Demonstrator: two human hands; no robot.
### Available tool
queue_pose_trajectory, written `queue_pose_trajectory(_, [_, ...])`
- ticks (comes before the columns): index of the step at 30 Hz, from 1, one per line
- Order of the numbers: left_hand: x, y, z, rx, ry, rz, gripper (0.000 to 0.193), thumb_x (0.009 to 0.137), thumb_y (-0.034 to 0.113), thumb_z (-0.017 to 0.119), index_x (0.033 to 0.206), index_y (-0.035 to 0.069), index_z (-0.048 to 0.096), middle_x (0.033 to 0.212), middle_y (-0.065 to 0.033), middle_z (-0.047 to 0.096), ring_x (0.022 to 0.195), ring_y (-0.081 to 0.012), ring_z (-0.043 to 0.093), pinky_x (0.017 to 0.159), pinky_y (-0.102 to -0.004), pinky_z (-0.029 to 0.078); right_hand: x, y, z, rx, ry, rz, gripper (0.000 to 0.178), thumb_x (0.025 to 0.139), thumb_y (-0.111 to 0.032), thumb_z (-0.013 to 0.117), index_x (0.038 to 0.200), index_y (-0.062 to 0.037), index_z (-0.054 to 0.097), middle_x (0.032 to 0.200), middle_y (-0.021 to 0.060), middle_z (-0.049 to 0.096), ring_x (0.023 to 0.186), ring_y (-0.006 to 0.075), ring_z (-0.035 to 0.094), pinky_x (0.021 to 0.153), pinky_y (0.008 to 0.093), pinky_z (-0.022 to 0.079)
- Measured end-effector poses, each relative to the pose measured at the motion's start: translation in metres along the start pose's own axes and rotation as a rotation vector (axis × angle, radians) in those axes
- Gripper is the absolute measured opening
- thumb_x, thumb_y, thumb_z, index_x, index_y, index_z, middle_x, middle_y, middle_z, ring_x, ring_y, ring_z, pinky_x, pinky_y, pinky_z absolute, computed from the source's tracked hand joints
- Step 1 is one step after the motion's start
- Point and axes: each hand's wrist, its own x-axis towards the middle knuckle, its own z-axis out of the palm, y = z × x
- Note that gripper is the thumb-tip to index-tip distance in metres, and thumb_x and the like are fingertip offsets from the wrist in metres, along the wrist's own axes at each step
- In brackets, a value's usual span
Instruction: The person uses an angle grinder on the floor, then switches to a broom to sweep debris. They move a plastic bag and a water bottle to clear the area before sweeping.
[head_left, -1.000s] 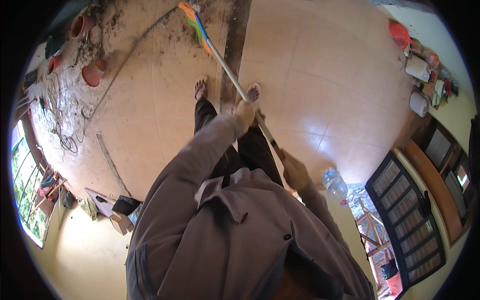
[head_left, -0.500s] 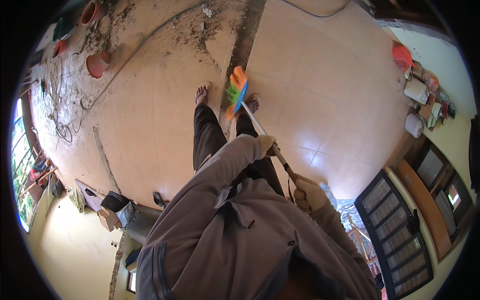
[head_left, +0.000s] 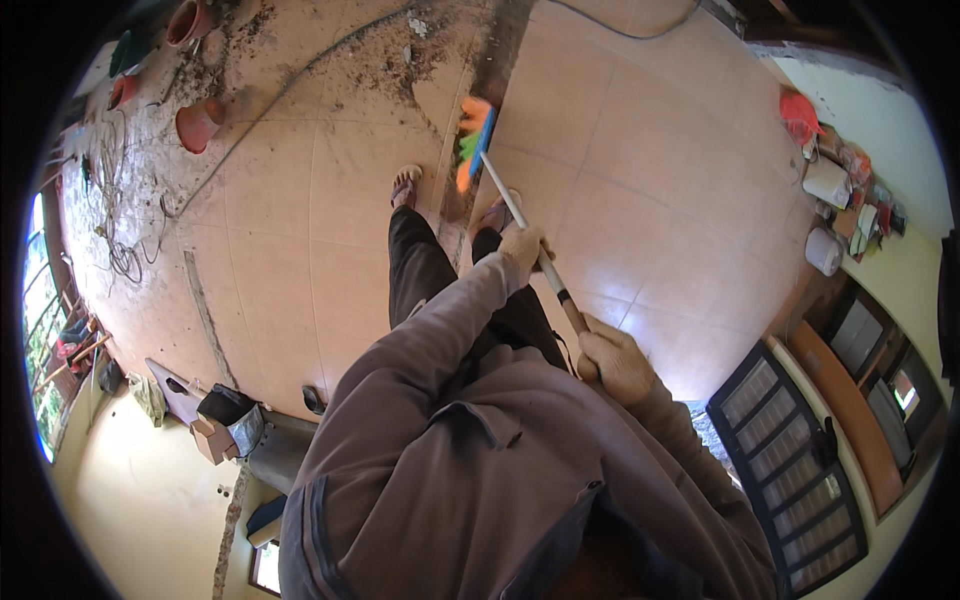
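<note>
A broom [head_left: 480, 140] with a blue head and orange and green bristles rests over a dark strip in the tiled floor, just beyond my feet. The bristles look smeared by motion. From the head a pale handle [head_left: 556, 284] slants back toward my body on the right. My left hand [head_left: 522, 250] is wrapped round the middle of the handle. Nearer my body, my right hand [head_left: 614, 362] is closed round its upper end. Both hands wear pale gloves or look dusty; I cannot tell which.
Scattered dirt [head_left: 400, 70] lies at the far left, with a reddish pot [head_left: 200, 124] and a long cable [head_left: 262, 112]. Coiled wire [head_left: 122, 250] sits further left. Containers and bags [head_left: 828, 182] line the right wall, near a dark slatted frame [head_left: 790, 460]. A cardboard box [head_left: 212, 438] stands lower left.
The broom head has moved away from my feet, forward along the dark strip. Both hands have shifted up with the handle, still gripping it.
</note>
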Motion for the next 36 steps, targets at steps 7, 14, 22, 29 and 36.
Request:
queue_pose_trajectory(7, [-0.012, -0.004, -0.001, -0.047, 0.065, 0.067, 0.014, 0.091, 0.017, 0.054, 0.085, 0.005, 0.055, 0.068, -0.0092, 0.057, 0.054, -0.0233, 0.060, 0.050, -0.0381, 0.052, -0.002, 0.025, -0.001, -0.178, -0.037, -0.122, 0.019, 0.097, -0.010, 0.046, 0.107, -0.0011, 0.060, 0.067, 0.0013, 0.050, 0.058, 0.0103, 0.049, 0.053, 0.0286, 0.040])
queue_pose_trajectory(14, [-0.041, 0.021, 0.001, -0.031, -0.051, 0.295, 0.011, 0.093, 0.016, 0.055, 0.093, 0.005, 0.054, 0.071, -0.0072, 0.057, 0.053, -0.0220, 0.059, 0.049, -0.0362, 0.051, -0.005, 0.055, 0.011, -0.268, 0.163, -0.367, 0.038, 0.097, -0.010, 0.048, 0.132, 0.0044, 0.055, 0.071, 0.0007, 0.051, 0.061, 0.0095, 0.050, 0.057, 0.0263, 0.043])
queue_pose_trajectory(22, [-0.070, 0.011, 0.042, -0.017, -0.182, 0.148, 0.016, 0.093, 0.015, 0.055, 0.088, 0.001, 0.052, 0.070, -0.0142, 0.058, 0.057, -0.0292, 0.064, 0.052, -0.0460, 0.060, -0.075, 0.059, 0.011, -0.266, 0.233, -0.217, 0.049, 0.098, -0.010, 0.046, 0.144, 0.0068, 0.047, 0.077, 0.0048, 0.055, 0.060, 0.0086, 0.048, 0.054, 0.0264, 0.042])
queue_pose_trajectory(29, [0.072, -0.002, -0.014, 0.122, -0.151, 0.059, 0.018, 0.097, 0.014, 0.049, 0.088, -0.001, 0.055, 0.072, -0.0169, 0.060, 0.060, -0.0301, 0.064, 0.053, -0.0461, 0.058, 0.058, 0.109, 0.046, -0.061, 0.281, -0.177, 0.043, 0.091, 0.003, 0.055, 0.133, 0.0083, 0.055, 0.088, 0.0141, 0.063, 0.060, 0.0135, 0.055, 0.056, 0.0277, 0.047])
queue_pose_trajectory(36, [-0.014, 0.079, -0.055, 0.215, -0.068, 0.120, 0.020, 0.097, 0.016, 0.048, 0.087, 0.001, 0.053, 0.066, -0.0150, 0.057, 0.055, -0.0294, 0.063, 0.054, -0.0451, 0.060, 0.028, 0.093, 0.106, 0.205, 0.360, -0.123, 0.048, 0.099, -0.012, 0.048, 0.143, 0.0056, 0.050, 0.079, 0.0029, 0.058, 0.065, 0.0083, 0.054, 0.055, 0.0275, 0.044])
